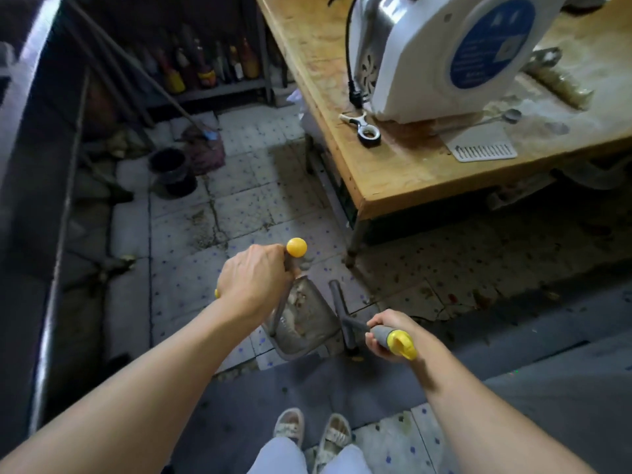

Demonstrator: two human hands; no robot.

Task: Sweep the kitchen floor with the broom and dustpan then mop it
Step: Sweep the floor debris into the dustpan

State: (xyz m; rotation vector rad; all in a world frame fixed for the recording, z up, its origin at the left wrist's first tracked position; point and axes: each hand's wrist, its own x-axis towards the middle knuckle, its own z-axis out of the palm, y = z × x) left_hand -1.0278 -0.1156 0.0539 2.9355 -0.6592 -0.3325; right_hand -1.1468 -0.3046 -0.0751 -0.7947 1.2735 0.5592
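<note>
**Op:** Tiled kitchen floor (239,213) fills my view, cracked and littered with scraps; I'll place everything from the wooden desk (403,165) at upper right. On it sits a white machine (444,53).

**Partner:** Where are the tools?

**Op:** Well left of the desk, a mop (205,148) leans in the far corner beside a dark bucket (169,169), untouched. Just below the desk's near leg stands the grey dustpan (304,323), with debris in its tray.

**Partner:** And the hands?

**Op:** My left hand (254,282) is clenched around the dustpan's upright handle under its yellow knob. My right hand (386,336), right of the pan, has its grip wrapped around the broom (345,319) at its grey-and-yellow handle end; the broom's head is hard to make out.

**Partner:** Which step?

**Op:** Sweeping, I judge, and partway: scraps lie under and beyond the desk. Next calls for keeping the pan's lip flat on the tiles and drawing more litter in, before any mopping.
</note>
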